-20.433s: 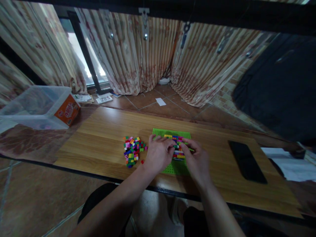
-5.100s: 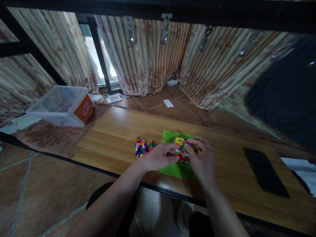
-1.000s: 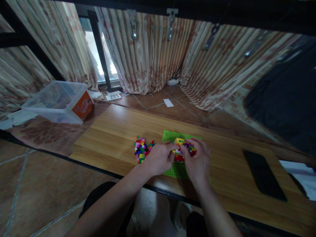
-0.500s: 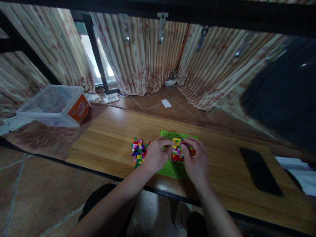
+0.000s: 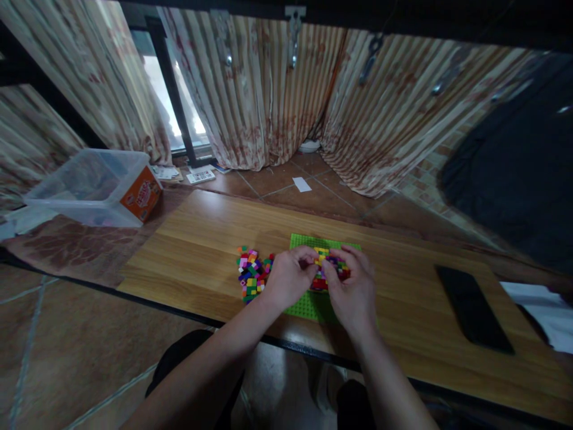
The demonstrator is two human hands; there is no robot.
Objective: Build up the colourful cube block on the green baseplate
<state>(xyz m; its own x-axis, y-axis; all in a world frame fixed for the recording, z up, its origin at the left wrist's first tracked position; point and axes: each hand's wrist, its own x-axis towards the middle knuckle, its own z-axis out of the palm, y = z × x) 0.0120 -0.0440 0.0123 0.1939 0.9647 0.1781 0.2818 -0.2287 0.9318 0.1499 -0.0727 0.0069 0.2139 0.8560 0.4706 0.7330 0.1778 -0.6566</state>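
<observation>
In the head view, I saw the right hand (image 5: 354, 286) gripping the brick build (image 5: 319, 285) under its fingers; whether the left hand (image 5: 290, 276), pinched just beside it, held anything, I couldn't tell. Brick-fitting seemed in hand, calling next for careful alignment.

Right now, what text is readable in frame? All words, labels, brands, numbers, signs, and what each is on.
Nothing is legible enough to quote.
Orange label on the clear bin: pale stylized lettering, too blurred to read.
White printed item on the floor: dark print, too small to read.
Loose bricks, green baseplate, black slab: no lettering I can make out.
</observation>
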